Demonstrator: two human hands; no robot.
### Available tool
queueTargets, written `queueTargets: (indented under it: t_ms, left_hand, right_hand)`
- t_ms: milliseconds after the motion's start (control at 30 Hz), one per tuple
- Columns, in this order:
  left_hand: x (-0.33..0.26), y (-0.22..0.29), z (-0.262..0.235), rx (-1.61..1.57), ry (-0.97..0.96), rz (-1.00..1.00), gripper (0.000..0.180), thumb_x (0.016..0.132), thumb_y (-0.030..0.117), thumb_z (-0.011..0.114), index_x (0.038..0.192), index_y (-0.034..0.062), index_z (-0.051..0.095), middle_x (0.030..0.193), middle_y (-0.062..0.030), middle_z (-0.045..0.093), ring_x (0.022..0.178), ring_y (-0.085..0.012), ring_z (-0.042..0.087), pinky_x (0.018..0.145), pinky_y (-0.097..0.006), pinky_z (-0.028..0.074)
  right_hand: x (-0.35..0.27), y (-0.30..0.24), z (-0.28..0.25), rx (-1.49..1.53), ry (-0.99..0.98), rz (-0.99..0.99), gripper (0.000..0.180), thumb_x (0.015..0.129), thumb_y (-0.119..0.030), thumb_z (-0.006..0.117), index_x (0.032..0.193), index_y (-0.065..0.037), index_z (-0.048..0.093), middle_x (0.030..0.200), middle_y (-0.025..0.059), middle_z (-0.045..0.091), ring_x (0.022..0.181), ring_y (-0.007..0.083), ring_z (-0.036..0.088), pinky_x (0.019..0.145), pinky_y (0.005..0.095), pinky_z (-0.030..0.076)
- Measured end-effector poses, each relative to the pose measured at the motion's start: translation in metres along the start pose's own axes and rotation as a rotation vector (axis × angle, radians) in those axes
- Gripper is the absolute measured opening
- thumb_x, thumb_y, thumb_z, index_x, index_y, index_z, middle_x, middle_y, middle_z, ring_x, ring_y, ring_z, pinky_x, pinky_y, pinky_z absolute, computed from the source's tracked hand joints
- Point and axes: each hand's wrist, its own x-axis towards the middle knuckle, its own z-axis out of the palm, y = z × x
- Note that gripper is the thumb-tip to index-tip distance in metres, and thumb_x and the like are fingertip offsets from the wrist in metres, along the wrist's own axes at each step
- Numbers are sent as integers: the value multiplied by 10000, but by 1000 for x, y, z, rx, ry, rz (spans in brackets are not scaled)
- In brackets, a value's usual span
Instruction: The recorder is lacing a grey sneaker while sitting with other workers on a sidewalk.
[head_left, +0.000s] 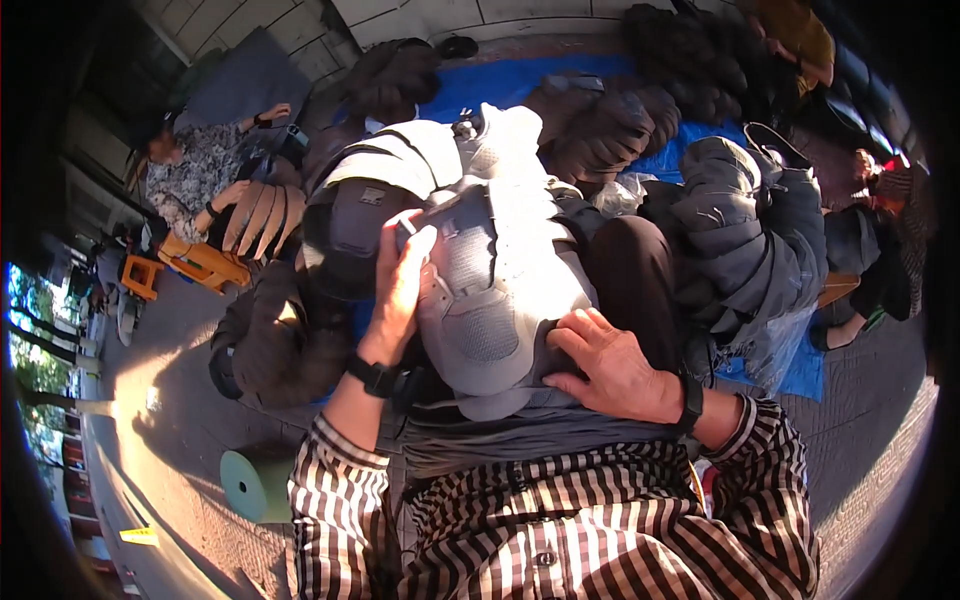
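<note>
A stack of nested pale grey caps (480,290) lies across my lap, brightly lit by the sun. The nearest cap shows a mesh patch and stitched seams. My left hand (398,285) is closed on the stack's left side, thumb on top and fingers bent over the edge of a cap. At the lower right edge, my right hand (618,368) has its fingers curled against the fabric; what lies between thumb and fingers is hidden. A dark cap (352,222) sits just left of my left hand. Dark grey pleated fabric (500,437) spreads below the stack.
Piles of dark caps (600,125) lie on a blue tarp (480,85). More grey stacks (745,230) stand at right. A co-worker (200,185) sits at left near orange stools (205,262). A pale green roll (250,485) stands on the paving at lower left.
</note>
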Motion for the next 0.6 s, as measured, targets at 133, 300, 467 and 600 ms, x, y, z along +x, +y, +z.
queueTargets:
  t_ms: [133, 300, 467, 600]
  left_hand:
    - [6, -1, 12, -295, -16, -36, 259, 876, 175, 623, 1114, 144, 528, 766, 70, 434, 577, -8, 398, 486, -171, 329]
    - [-2, -7, 3, -159, -21, -11, 322, 872, 206, 619, 1165, 141, 504, 859, 23, 470, 674, -46, 456, 558, -198, 391]
    - [-8, -19, -8, -54, 17, 68, 384, 860, 236, 627, 1190, 97, 487, 1013, -37, 503, 899, -116, 490, 771, -258, 437]
    - [-8, -10, 0, 43, 6, 57, 390, 860, 266, 631, 1169, 74, 491, 1039, -45, 509, 943, -132, 479, 848, -270, 409]
  right_hand:
    - [21, 8, 13, 63, -145, 107, 367, 758, -229, 740, 966, -31, 512, 984, 133, 518, 921, 340, 548, 775, 421, 474]
    - [21, 12, 25, 136, -80, 49, 341, 753, -199, 733, 962, -39, 517, 958, 131, 524, 915, 335, 551, 770, 417, 471]
    - [38, 11, 0, 313, -96, 132, 137, 796, -113, 671, 826, -10, 586, 785, 121, 596, 716, 274, 607, 642, 353, 490]
    - [75, 14, -34, 253, 336, 9, 137, 843, -97, 633, 935, -1, 603, 909, 163, 618, 818, 307, 617, 699, 358, 486]
